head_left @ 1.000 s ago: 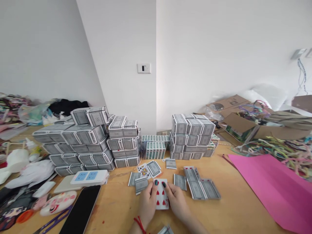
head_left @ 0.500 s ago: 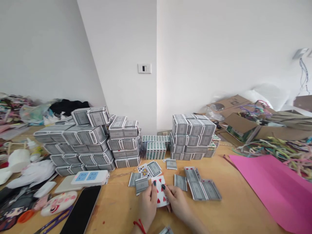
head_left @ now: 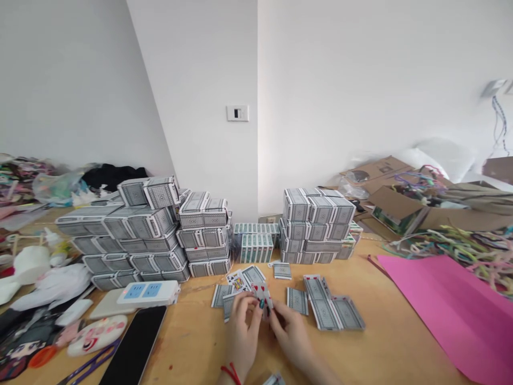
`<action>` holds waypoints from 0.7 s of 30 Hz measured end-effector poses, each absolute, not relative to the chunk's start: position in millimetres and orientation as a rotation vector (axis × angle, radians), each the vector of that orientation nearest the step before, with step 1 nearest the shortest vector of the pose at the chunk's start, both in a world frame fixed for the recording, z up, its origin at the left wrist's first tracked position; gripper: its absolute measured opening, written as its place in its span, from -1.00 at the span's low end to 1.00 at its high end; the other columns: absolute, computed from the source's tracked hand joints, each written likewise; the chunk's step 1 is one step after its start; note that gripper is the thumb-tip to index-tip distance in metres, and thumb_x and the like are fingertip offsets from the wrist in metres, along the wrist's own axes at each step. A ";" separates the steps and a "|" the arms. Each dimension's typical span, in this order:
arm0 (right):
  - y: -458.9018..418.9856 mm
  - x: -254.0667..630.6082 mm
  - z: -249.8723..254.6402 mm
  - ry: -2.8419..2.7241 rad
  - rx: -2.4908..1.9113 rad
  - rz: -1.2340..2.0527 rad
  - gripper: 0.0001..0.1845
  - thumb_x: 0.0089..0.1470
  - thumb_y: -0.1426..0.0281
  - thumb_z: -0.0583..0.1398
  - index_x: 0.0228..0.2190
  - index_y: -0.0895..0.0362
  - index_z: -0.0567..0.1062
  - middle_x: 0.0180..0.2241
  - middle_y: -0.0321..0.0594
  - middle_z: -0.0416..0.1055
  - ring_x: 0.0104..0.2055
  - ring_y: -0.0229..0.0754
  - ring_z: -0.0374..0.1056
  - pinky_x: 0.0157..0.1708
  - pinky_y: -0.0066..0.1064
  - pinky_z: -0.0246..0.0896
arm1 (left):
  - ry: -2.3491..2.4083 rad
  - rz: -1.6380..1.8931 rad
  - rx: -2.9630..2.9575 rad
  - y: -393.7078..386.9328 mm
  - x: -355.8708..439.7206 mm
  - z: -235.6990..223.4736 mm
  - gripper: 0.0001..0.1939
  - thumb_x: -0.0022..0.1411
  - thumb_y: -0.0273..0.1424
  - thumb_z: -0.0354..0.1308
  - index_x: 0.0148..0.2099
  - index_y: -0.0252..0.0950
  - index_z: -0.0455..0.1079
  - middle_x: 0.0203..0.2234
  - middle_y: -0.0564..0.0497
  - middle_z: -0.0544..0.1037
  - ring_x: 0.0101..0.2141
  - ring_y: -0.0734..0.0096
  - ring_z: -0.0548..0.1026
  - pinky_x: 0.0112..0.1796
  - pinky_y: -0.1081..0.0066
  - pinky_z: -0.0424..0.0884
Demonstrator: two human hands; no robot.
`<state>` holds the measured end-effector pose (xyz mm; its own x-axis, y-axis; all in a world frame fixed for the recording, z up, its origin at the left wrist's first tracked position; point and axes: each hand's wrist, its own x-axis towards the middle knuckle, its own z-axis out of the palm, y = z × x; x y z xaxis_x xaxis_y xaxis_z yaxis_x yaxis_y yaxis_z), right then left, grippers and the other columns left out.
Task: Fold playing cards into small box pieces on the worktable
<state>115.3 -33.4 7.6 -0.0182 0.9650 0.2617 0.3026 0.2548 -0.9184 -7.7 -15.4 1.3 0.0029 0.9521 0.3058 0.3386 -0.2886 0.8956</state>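
Note:
Between my two hands is a playing card point(head_left: 262, 291), a six of hearts, its face towards me and tilted up off the table. My left hand point(head_left: 245, 326) pinches its left side, thumb across the front. Against its right edge my right hand point(head_left: 292, 332) is closed, with its fingertips partly hidden. Just beyond lie loose cards: a face-up king point(head_left: 238, 282) and a face-down card point(head_left: 253, 275). To the right sit a single face-down card point(head_left: 297, 300) and an L-shaped piece of folded cards point(head_left: 326, 310). Another card piece point(head_left: 274, 378) shows at the bottom edge.
Stacked blocks of folded cards stand at the left point(head_left: 140, 230) and right point(head_left: 316, 224), with green card boxes point(head_left: 256, 246) between. A phone point(head_left: 134, 345), a power strip point(head_left: 150, 293) and scissors point(head_left: 92, 363) lie left. Pink paper point(head_left: 441, 310) lies right.
The six of hearts has turned from lying broad towards me to a narrower, tilted view. My left fingers have moved up round its edge, and my right thumb has shifted lower.

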 end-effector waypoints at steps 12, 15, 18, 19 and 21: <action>-35.8 117.9 3.2 -1.693 -1.243 0.640 -0.62 0.02 0.35 0.03 -0.08 0.06 0.32 -0.41 -0.22 0.29 -0.46 -0.25 0.25 -0.44 -0.48 0.20 | 1.437 1.220 1.533 -14.1 -8.5 -5.7 -0.75 0.11 -0.26 -0.07 -0.38 -0.30 0.34 -0.48 -0.05 0.48 -0.43 0.27 0.42 -0.38 0.31 0.33; -29.9 123.0 1.8 -1.472 -1.308 0.610 -0.61 0.03 0.28 0.03 -0.08 0.07 0.31 -0.28 -0.15 0.28 -0.28 -0.17 0.26 -0.30 -0.40 0.21 | 1.409 1.175 1.581 -12.4 -8.8 -8.9 -0.74 0.10 -0.25 -0.07 -0.38 -0.29 0.35 -0.51 -0.04 0.48 -0.44 0.27 0.42 -0.40 0.34 0.32; -24.3 127.1 -2.1 -1.428 -1.295 0.755 -0.62 0.03 0.21 0.03 -0.14 0.11 0.37 -0.30 -0.13 0.34 -0.27 -0.14 0.27 -0.28 -0.38 0.21 | 1.383 1.106 1.638 -12.3 -7.3 -7.8 -0.72 0.12 -0.23 -0.09 -0.37 -0.29 0.35 -0.52 -0.06 0.49 -0.45 0.28 0.42 -0.42 0.38 0.31; -23.3 127.7 -3.7 -1.434 -1.287 0.815 -0.63 0.03 0.18 0.02 -0.21 0.13 0.41 -0.37 -0.14 0.37 -0.33 -0.14 0.28 -0.33 -0.39 0.21 | 1.391 1.080 1.650 -12.4 -6.7 -7.4 -0.71 0.12 -0.23 -0.10 -0.38 -0.29 0.35 -0.54 -0.06 0.49 -0.48 0.29 0.42 -0.44 0.39 0.30; -22.8 127.6 -6.3 -1.432 -1.285 0.898 -0.62 0.02 0.15 0.02 -0.35 0.17 0.45 -0.50 -0.19 0.38 -0.44 -0.17 0.28 -0.43 -0.42 0.20 | 1.409 1.040 1.665 -12.5 -5.6 -7.5 -0.69 0.11 -0.20 -0.11 -0.40 -0.29 0.35 -0.59 -0.04 0.47 -0.53 0.31 0.41 -0.49 0.42 0.28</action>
<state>127.6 -22.8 -6.3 0.0338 0.9823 0.1840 0.2623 0.1690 -0.9501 -5.6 -12.5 -7.5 0.0819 0.9879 0.1319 0.4170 -0.1542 0.8957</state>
